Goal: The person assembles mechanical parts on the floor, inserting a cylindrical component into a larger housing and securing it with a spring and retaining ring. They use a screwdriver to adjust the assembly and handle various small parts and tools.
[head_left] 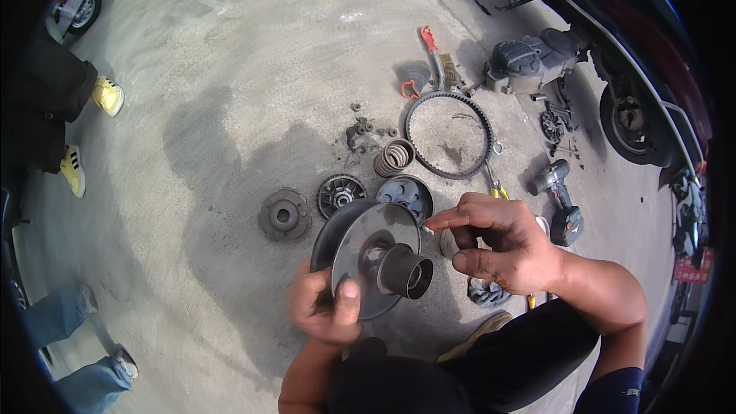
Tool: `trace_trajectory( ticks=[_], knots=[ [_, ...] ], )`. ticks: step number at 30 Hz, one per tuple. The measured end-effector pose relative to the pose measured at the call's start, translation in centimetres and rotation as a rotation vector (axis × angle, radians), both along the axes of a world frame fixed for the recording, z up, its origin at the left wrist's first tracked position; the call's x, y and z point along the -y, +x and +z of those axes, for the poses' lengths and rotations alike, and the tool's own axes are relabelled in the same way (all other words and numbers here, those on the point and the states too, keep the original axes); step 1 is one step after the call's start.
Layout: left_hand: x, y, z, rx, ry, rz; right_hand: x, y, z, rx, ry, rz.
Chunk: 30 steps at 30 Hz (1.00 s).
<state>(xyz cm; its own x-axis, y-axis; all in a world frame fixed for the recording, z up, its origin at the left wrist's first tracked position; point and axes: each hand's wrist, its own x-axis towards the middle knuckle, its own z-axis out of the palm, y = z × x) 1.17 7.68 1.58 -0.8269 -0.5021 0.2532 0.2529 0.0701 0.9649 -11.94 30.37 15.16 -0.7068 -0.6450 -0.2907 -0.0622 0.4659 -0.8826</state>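
My left hand point(328, 308) grips a grey scooter clutch pulley point(368, 249) by its lower left rim, thumb on the front face. The pulley has two metal discs with a gap between them, and a short hollow tube point(408, 271) stands out from its centre toward the right. To the right of the disc is my right hand point(498, 241), apart from the tube. Its thumb and forefinger are spread, the other fingers curled. A small whitish dab sits on the forefinger tip; I cannot tell what it is.
Beyond the pulley lie a round metal plate point(284, 215), a clutch shoe assembly point(341, 195), a clutch bell point(406, 198), a coil spring point(394, 158) and a toothed drive belt point(411, 132). A cordless impact driver point(560, 199), a wire brush point(448, 69) and an engine cover point(533, 61) are rightward. People stand left.
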Motion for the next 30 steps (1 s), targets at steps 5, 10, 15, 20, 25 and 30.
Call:
trace_trajectory(
  ticks=[5, 10, 15, 20, 25, 30],
  knots=[
    [-0.2, -0.9, -0.8, 0.361, 0.488, 0.141, -4.8, -1.0, -1.1, 0.318, -0.112, -0.243],
    [-0.4, -2.2, -0.5, 0.205, 0.998, -0.083, -13.9, 0.8, -5.1, -0.598, 0.217, 0.029],
    [-2.2, -4.0, 0.3, 0.247, 1.131, -0.176, -20.0, 8.1, -10.9, -0.772, 0.509, 0.193],
    [-4.0, -5.1, 1.1, 0.274, 1.217, -0.261, -20.3, 13.5, -15.2, -0.775, 0.530, 0.170],
    [-4.7, -5.6, 1.8, 0.344, 1.267, -0.289, -20.2, 14.5, -17.2, -0.737, 0.644, 0.174],
    [-5.0, -5.8, 2.1, 0.369, 1.298, -0.255, -20.8, 14.5, -16.5, -0.765, 0.559, 0.164]
  ],
)
